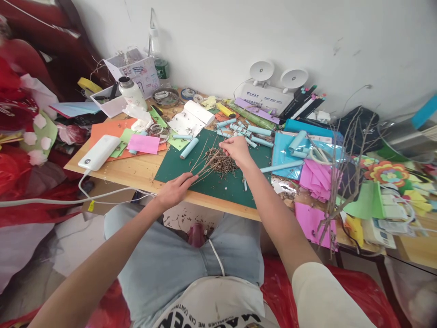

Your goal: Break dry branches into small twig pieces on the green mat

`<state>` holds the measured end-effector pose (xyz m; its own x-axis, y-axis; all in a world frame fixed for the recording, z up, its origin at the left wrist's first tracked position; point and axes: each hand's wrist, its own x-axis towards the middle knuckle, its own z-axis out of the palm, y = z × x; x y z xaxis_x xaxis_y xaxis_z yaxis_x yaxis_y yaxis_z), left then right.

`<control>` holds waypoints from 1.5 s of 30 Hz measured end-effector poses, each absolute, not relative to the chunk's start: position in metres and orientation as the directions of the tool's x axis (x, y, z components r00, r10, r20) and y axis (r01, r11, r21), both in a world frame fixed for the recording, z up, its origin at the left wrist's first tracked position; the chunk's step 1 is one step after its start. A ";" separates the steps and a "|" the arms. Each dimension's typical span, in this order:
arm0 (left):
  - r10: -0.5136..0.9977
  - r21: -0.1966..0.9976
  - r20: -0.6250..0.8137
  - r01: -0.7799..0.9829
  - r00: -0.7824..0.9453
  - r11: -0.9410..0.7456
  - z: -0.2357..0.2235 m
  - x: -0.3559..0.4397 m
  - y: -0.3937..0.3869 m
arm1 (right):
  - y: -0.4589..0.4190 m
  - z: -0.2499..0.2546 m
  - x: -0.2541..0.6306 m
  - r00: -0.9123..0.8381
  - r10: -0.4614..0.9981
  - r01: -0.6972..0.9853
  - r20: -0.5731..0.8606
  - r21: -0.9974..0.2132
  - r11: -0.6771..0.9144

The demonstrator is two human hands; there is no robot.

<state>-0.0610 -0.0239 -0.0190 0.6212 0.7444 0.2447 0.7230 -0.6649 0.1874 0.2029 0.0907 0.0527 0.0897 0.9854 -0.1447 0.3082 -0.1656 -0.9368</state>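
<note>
Thin dry twigs (205, 169) fan out from my left hand (176, 190), whose fingers are closed around their lower ends near the front edge of the green cutting mat (225, 193). My right hand (235, 149) is in a pinch at the upper part of the twigs; what sits between its fingertips is too small to make out. Under it lies a pile of short broken brown twig bits (223, 165). Rolled light-blue paper tubes (260, 130) lie at the mat's back, and one more paper tube (189, 148) rests left of the pile.
On the left are a white power bank (99, 153) with a cable, a white bottle (132, 93) and coloured paper (143, 144). Scissors (319, 154), pink crepe paper (317, 178) and tall bare branches (336, 191) crowd the right. A twin-lamp emergency light (266, 98) stands against the wall.
</note>
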 end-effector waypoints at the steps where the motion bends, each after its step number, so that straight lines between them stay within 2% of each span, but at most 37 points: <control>1: 0.742 0.186 0.246 0.721 0.624 -0.668 -0.019 -0.061 -0.024 | 0.089 0.053 0.204 0.074 0.990 0.354 -0.116 -0.926 -0.135; 6: 0.733 0.154 0.253 0.721 0.632 -0.675 -0.018 -0.060 -0.024 | 0.079 0.053 0.216 0.097 0.995 0.465 0.018 -0.885 -0.029; 8: 0.733 0.150 0.255 0.723 0.631 -0.674 -0.018 -0.060 -0.025 | 0.076 0.051 0.221 0.104 0.990 0.559 0.095 -0.829 0.021; 12: 0.746 0.171 0.241 0.729 0.621 -0.663 -0.016 -0.060 -0.025 | 0.069 0.047 0.226 -0.027 0.987 0.714 0.155 -0.688 0.128; 16: 0.760 0.187 0.237 0.739 0.605 -0.647 -0.016 -0.059 -0.024 | 0.067 0.045 0.231 0.087 0.957 0.852 0.278 -0.518 0.073; 18: 0.761 0.193 0.246 0.739 0.601 -0.646 -0.017 -0.059 -0.024 | 0.067 0.044 0.236 0.094 0.956 0.832 0.277 -0.549 0.077; 21: 0.759 0.189 0.255 0.739 0.599 -0.647 -0.017 -0.059 -0.024 | 0.065 0.045 0.242 0.027 0.982 0.717 0.189 -0.687 0.113; 24: 0.750 0.169 0.258 0.736 0.609 -0.655 -0.016 -0.059 -0.025 | 0.062 0.045 0.246 0.059 0.998 0.600 0.024 -0.800 -0.017; 27: 0.747 0.145 0.267 0.741 0.609 -0.656 -0.016 -0.060 -0.025 | 0.064 0.045 0.245 0.161 0.986 0.494 -0.031 -0.863 -0.108; 29: 0.745 0.135 0.279 0.743 0.606 -0.655 -0.017 -0.060 -0.025 | 0.069 0.046 0.241 0.205 0.971 0.326 -0.123 -0.927 -0.186; 30: 0.742 0.135 0.289 0.742 0.605 -0.657 -0.018 -0.061 -0.025 | 0.072 0.047 0.239 0.194 0.956 0.197 -0.220 -0.946 -0.258; 32: 0.736 0.144 0.317 0.737 0.598 -0.660 -0.021 -0.061 -0.025 | 0.079 0.050 0.233 0.116 0.909 -0.042 -0.401 -0.916 -0.399; 33: 0.733 0.149 0.334 0.735 0.592 -0.661 -0.022 -0.062 -0.025 | 0.082 0.052 0.230 0.092 0.891 -0.136 -0.445 -0.892 -0.432; 37: 0.717 0.143 0.401 0.734 0.570 -0.664 -0.026 -0.063 -0.024 | 0.092 0.057 0.220 0.059 0.889 -0.396 -0.454 -0.828 -0.397; 41: 0.689 0.132 0.441 0.718 0.575 -0.683 -0.028 -0.063 -0.023 | 0.098 0.054 0.216 -0.002 0.914 -0.533 -0.406 -0.772 -0.345; 45: 0.690 0.144 0.437 0.712 0.577 -0.687 -0.028 -0.063 -0.023 | 0.098 0.047 0.216 -0.077 0.893 -0.577 -0.444 -0.711 -0.403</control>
